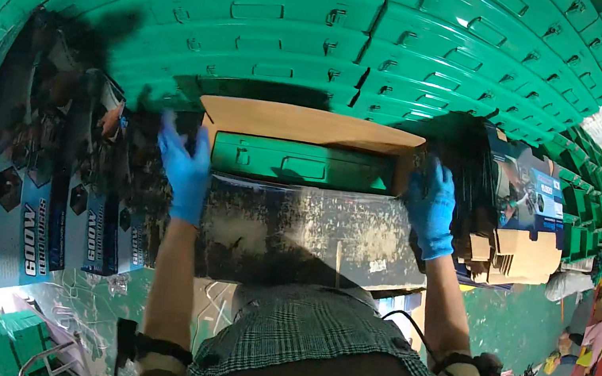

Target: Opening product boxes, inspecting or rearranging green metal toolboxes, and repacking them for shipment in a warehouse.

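Note:
An open cardboard box (312, 124) lies in front of me, its brown far flap standing up. Inside it is a green metal case (304, 163) with a latch and a handle on the side I see. My left hand (184, 174), in a blue glove, is at the box's left end with its fingers spread and nothing in them. At the right end is my right hand (432, 211), also in a blue glove, its fingers extended and apart. Whether its fingertips touch the box I cannot tell; the fingers are a little blurred.
The box rests on a worn, paint-flecked bench (294, 227). Stacked green metal cases (283, 16) form a wall behind it. Printed cartons (18, 219) stand at left; flattened cartons (523, 255) lie at right. Green open trays (587, 210) are farther right, beside a green floor (507, 321).

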The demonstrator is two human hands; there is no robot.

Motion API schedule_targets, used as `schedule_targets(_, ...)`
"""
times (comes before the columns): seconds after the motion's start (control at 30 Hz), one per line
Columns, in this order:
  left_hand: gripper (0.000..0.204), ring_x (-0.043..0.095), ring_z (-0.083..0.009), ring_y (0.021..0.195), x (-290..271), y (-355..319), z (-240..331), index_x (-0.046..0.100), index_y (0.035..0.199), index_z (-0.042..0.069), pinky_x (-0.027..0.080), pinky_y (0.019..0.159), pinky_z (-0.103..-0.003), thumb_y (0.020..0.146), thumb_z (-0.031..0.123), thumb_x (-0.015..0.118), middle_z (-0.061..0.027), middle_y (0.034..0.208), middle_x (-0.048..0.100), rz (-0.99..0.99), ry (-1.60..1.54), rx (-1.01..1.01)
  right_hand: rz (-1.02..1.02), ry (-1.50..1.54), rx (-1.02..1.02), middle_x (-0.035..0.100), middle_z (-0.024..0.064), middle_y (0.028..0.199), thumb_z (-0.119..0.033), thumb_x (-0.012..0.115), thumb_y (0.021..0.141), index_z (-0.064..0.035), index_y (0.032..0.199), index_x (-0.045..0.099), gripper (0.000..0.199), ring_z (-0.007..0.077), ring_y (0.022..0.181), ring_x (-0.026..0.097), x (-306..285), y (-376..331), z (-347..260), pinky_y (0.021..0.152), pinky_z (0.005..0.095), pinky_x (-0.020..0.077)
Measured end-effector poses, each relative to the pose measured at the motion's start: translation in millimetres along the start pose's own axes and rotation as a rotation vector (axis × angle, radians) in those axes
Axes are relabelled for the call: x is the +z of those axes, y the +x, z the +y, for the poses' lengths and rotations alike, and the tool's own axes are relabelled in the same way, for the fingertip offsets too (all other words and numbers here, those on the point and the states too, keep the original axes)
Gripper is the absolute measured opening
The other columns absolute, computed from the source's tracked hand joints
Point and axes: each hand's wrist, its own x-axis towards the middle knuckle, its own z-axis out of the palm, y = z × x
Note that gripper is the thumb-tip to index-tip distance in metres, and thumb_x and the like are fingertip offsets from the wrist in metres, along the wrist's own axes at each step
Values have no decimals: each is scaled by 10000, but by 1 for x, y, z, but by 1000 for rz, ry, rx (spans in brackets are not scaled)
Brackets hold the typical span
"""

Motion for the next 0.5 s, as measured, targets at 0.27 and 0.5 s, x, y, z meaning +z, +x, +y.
schedule_targets(0.27, 798, 337, -465, 1253, 40, 33, 8, 262, 1394, 121, 391, 983, -566, 855, 698, 376, -146, 1409, 275, -352, -1336, -1152, -187, -330, -279, 245, 367, 1400, -430, 663, 793, 131, 1395, 134, 979, 455, 1253, 364, 24, -39, 14, 1057, 423, 311)
schedule_targets(0.5, 753, 322, -451, 1249, 24, 53, 23, 288, 1374, 86, 335, 1028, -557, 886, 653, 377, -126, 1381, 318, -374, -1437, -1432, -369, -443, -285, 179, 292, 1458, -448, 676, 771, 80, 1376, 275, 898, 451, 1332, 224, 32, -48, -3, 1112, 445, 205)
